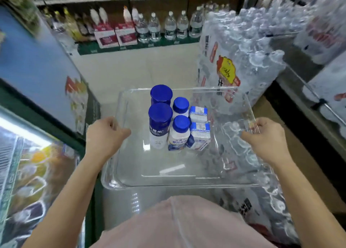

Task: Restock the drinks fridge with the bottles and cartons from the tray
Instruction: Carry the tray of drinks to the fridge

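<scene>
Left hand: the left hand (106, 133) is clamped on the left rim of the clear tray (168, 180), fingers curled over the edge.
Right hand: the right hand (265, 135) grips the right rim, thumb inside the wall — both sides held, and the tray is up in front of the body.
Open room: pale floor (134, 70) runs clear ahead to the shelves of water bottles (168, 27); that's the free lane.
Left edge: the fridge (33, 64) crowds in close on the left, just beside the tray's corner.
Right edge: shrink-wrapped water packs (243, 57) stack tight against the tray's far right corner.
Tray contents: two tall blue-capped bottles (160, 124), two smaller blue-capped bottles (180, 130) beside them, and two cartons (199, 133) to the right, all upright, bunched at the far middle.
Tray near half: bare plastic.
</scene>
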A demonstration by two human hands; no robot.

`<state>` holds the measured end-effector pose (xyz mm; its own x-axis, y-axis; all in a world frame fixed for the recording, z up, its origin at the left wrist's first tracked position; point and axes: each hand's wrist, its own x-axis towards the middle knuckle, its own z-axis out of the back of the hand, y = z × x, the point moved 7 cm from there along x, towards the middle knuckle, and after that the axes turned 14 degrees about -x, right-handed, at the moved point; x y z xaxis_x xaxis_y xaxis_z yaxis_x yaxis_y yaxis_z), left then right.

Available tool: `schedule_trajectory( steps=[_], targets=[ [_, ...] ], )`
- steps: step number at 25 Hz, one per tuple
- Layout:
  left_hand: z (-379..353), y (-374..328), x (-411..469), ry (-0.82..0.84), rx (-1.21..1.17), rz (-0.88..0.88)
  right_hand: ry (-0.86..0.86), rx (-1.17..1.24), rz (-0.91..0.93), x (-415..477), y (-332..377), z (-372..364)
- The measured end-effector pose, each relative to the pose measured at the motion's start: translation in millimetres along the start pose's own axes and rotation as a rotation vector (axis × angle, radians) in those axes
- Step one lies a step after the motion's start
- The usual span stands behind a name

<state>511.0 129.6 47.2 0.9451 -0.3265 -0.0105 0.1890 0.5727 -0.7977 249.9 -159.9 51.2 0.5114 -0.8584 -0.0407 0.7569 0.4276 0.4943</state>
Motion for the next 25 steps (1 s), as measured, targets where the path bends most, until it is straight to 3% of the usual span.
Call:
schedule_trajectory(
  steps=[10,14,19,25],
  targets=[
    [-43,17,217,-0.142,-0.038,0.194,0.143,0.010,0.180,267,122,-96],
    [-52,4,309,-0.223,-0.108,0.256,0.208,-0.007,0.287,384,199,-120],
    [-50,-1,428,-0.337,-0.033,0.297,0.230,0.003,0.334,510,288,-171],
    [-44,29,600,-0.336,-0.014,0.344,0.271,-0.012,0.399,643,407,-252]
  ],
)
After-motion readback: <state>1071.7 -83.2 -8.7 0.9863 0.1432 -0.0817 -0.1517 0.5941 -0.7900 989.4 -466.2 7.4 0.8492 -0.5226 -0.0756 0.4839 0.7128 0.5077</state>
